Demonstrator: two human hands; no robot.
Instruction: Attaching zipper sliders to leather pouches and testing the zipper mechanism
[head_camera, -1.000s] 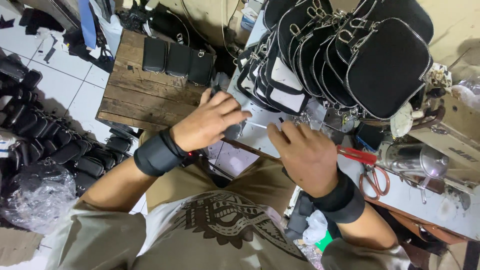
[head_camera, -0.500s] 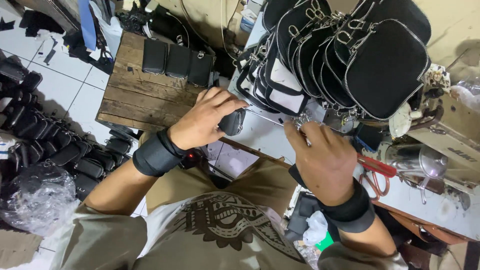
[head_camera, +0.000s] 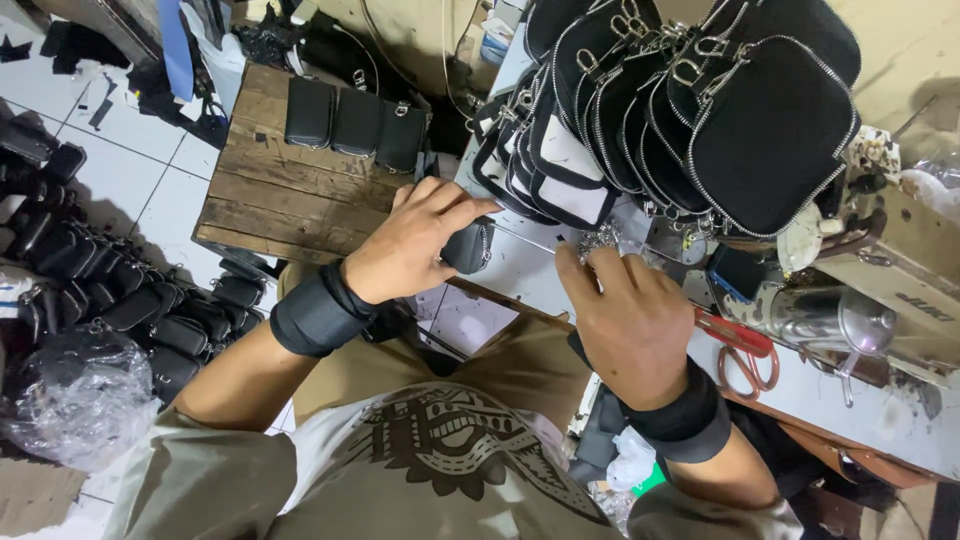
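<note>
I am looking down on a white surface (head_camera: 520, 270) stacked with black zippered bags (head_camera: 770, 130), largest first. My left hand (head_camera: 415, 240) is closing around a small black pouch (head_camera: 468, 245) at the surface's near edge; it is looking light, soft, slightly padded, best gripped across its body. My right hand (head_camera: 630, 320) is pinching small metal hardware (head_camera: 598, 240), fingers together; that piece is looking stiff and slippery.
</note>
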